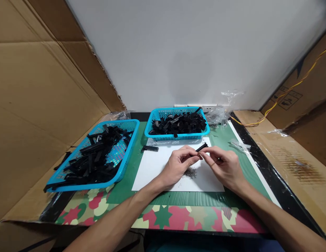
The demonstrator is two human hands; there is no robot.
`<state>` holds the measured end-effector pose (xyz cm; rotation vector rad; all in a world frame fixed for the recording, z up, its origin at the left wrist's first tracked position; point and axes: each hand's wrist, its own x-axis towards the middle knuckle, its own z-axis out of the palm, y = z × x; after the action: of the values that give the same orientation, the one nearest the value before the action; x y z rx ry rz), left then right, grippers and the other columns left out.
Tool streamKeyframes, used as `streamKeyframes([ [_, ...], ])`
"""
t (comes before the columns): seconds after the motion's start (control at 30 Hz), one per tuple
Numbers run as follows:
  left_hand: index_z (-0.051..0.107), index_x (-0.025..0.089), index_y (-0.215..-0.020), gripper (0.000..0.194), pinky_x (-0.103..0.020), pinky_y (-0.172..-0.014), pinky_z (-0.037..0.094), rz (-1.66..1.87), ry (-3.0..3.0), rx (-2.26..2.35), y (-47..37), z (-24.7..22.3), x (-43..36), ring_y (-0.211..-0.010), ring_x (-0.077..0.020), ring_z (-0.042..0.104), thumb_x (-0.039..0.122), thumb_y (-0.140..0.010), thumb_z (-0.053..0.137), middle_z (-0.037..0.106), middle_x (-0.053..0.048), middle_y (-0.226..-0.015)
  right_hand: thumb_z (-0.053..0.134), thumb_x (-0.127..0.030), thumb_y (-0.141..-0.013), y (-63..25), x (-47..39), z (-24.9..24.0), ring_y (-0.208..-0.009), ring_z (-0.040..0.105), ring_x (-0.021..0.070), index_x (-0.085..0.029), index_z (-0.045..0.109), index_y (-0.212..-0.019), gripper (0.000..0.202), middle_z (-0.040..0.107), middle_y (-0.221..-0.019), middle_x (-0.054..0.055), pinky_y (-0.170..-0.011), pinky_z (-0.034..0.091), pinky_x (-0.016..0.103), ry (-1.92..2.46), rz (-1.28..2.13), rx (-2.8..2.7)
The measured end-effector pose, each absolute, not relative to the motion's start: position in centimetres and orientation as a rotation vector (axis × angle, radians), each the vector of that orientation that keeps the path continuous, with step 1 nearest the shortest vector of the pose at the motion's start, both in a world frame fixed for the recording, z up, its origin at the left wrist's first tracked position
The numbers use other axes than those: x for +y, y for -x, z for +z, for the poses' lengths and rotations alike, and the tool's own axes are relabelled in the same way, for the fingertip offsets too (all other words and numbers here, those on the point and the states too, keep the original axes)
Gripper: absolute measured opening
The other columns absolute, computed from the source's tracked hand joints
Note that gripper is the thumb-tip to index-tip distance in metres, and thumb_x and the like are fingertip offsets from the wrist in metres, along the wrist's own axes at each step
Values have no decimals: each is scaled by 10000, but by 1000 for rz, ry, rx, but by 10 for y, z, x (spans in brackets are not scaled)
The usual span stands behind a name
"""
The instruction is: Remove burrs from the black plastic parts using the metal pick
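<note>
My left hand [178, 163] is closed on a slim black plastic part [201, 147], which tilts up to the right beyond the fingertips. Close against it, my right hand [226, 166] pinches with thumb and forefinger; whatever lies between those fingertips is too small to make out. Beneath the hands, a heap of tiny dark metal pieces [190, 173], perhaps small springs, lies on a white sheet [152, 175]. Another black plastic part [150, 148] rests at the sheet's upper left edge, apart from both hands.
A blue basket [129, 154] of long black parts stands at left, and a second blue basket [177, 137] of shorter black pieces at the back. Clear plastic bags [217, 115] lie at back right. Cardboard walls flank the table; a yellow cable [274, 106] hangs at right.
</note>
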<state>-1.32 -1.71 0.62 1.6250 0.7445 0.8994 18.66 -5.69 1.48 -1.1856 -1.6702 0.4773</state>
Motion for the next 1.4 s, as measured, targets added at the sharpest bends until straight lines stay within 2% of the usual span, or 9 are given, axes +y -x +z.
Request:
streamKeyframes([
  [0.13, 799, 216, -1136, 334, -280, -846, 518, 761, -1756, 831, 17, 11, -21, -963, -180, 651, 447, -1060, 570, 703, -77, -1095, 655, -424, -962, -206, -44, 13, -518, 302, 109, -138, 771, -854, 328, 346, -557, -63, -502, 238, 276, 1398, 512, -1560],
  [0.23, 713, 237, -1327, 376, -274, -801, 536, 742, -1696, 874, 21, 6, -21, -951, -177, 681, 450, -1034, 615, 717, -67, -1104, 665, -510, -920, -220, -35, 9, -530, 312, 113, -136, 738, -773, 408, 366, -561, -52, -501, 224, 275, 1494, 645, -1540],
  [0.3, 684, 233, -1363, 416, -269, -769, 544, 753, -1673, 920, 21, 3, -19, -912, -171, 696, 430, -997, 671, 720, -57, -1079, 662, -535, -905, -222, -32, 7, -534, 308, 114, -136, 731, -760, 430, 367, -564, -51, -504, 222, 273, 1517, 703, -1548],
  [0.43, 777, 202, -1217, 307, -289, -739, 557, 706, -1800, 976, 21, 0, -18, -822, -167, 687, 344, -951, 723, 766, -53, -1009, 634, -536, -912, -215, -33, 5, -528, 287, 113, -141, 739, -759, 437, 332, -550, -61, -513, 213, 278, 1539, 716, -1624],
  [0.6, 848, 212, -1083, 182, -337, -895, 545, 669, -1978, 916, 19, 2, -18, -944, -199, 707, 243, -961, 717, 818, -58, -1046, 595, -486, -929, -210, -33, 1, -516, 325, 123, -152, 754, -768, 403, 386, -521, -49, -519, 238, 283, 1576, 709, -1774],
  [0.9, 852, 178, -1072, 181, -342, -842, 531, 736, -1995, 848, 17, 0, -17, -810, -188, 706, 257, -985, 715, 800, -50, -822, 587, -381, -909, -205, -35, -11, -484, 361, 125, -179, 738, -768, 289, 451, -509, -40, -528, 272, 278, 1643, 521, -1884],
  [1.07, 852, 162, -1054, 173, -319, -766, 512, 761, -1982, 841, 16, 2, -18, -777, -179, 690, 241, -984, 715, 795, -51, -805, 577, -347, -881, -200, -37, -16, -480, 395, 127, -199, 673, -713, 244, 490, -527, -26, -529, 286, 272, 1666, 414, -1904],
  [1.27, 851, 153, -1052, 166, -320, -799, 505, 767, -2004, 840, 15, -1, -17, -785, -176, 688, 242, -972, 736, 796, -53, -804, 555, -413, -908, -203, -38, -10, -471, 365, 120, -194, 651, -701, 316, 451, -504, -36, -518, 279, 274, 1598, 427, -1883],
  [1.4, 852, 164, -1055, 180, -314, -773, 503, 750, -1972, 852, 15, -2, -18, -772, -171, 680, 272, -976, 733, 780, -48, -783, 556, -372, -893, -203, -39, -8, -474, 382, 125, -197, 662, -705, 277, 470, -507, -30, -518, 286, 273, 1611, 468, -1927],
])
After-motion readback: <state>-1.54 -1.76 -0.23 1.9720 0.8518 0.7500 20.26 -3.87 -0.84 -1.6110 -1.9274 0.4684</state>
